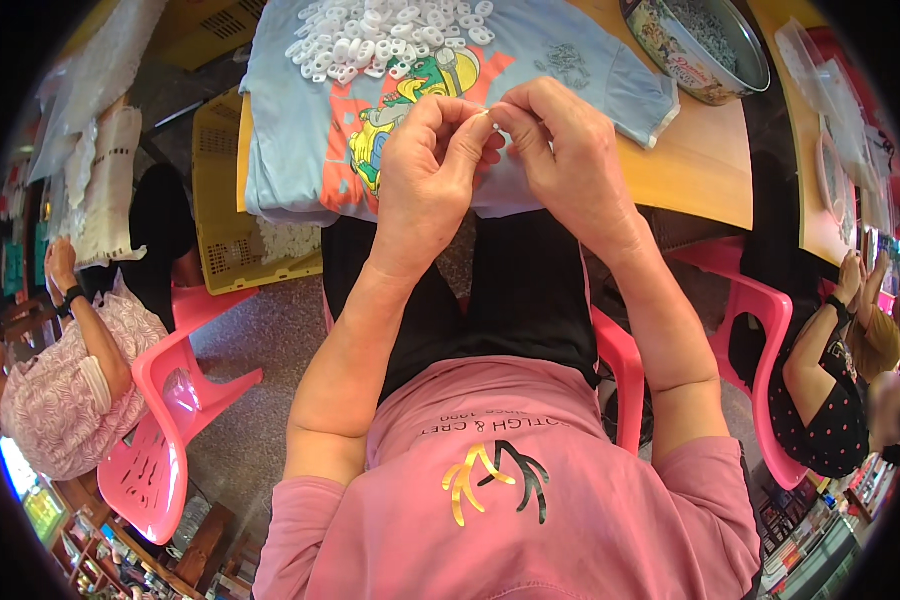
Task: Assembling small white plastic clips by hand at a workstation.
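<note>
At far left, a co-worker in a pale patterned top (70, 390) sits beside a pink plastic chair with a slotted back (145, 465). Next to the right, a yellow plastic crate with perforated walls (217, 185) stands beside the light wooden desk (715, 180), a mass of whitish material showing at its near end. A grey-blue cloth shirt with a colourful cartoon print (288, 130) lies spread over the desk. On its far part rests a heap of white plastic pieces, oval and pierced with holes (385, 30). Near the centre, the left hand (423, 175) is raised above the near part of the shirt, its grip closed to a thumb-and-finger pinch. A tiny white piece (496, 127) lies at the fingertips where the two hands meet; its full shape is hidden. The right hand (573, 155) faces the left, its grip likewise pinched on the piece. Beyond it, small grey metallic-looking parts (567, 65) lie scattered on the shirt. At far right on the desk, a round printed tin (670, 62) contains many similar grey parts. Farther right, a second pink plastic chair (773, 330) stands beside a co-worker in dotted black clothing (820, 425).
</note>
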Demonstrator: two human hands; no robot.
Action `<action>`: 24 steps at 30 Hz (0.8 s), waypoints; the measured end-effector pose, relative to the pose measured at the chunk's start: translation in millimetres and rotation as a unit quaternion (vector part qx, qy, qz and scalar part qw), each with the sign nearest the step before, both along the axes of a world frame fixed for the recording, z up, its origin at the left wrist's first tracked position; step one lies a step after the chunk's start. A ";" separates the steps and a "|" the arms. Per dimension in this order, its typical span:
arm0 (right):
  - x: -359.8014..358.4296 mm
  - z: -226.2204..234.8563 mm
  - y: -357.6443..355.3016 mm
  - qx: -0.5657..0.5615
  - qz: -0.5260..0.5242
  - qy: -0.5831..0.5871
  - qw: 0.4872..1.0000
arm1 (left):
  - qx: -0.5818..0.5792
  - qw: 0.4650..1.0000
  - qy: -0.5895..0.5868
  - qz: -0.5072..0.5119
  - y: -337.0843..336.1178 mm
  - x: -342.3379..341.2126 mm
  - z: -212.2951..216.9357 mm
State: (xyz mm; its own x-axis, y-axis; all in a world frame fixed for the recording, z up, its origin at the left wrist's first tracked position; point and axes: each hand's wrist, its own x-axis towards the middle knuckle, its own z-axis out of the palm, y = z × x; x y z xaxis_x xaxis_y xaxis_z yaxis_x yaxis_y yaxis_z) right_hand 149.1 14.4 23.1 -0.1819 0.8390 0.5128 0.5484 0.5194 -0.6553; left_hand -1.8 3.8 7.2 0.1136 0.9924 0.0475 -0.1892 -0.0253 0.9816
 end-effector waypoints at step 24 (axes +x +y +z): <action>22.2 27.3 2.8 -0.041 0.117 -0.094 0.988 | 0.003 0.994 0.040 -0.104 -0.5 -13.1 7.5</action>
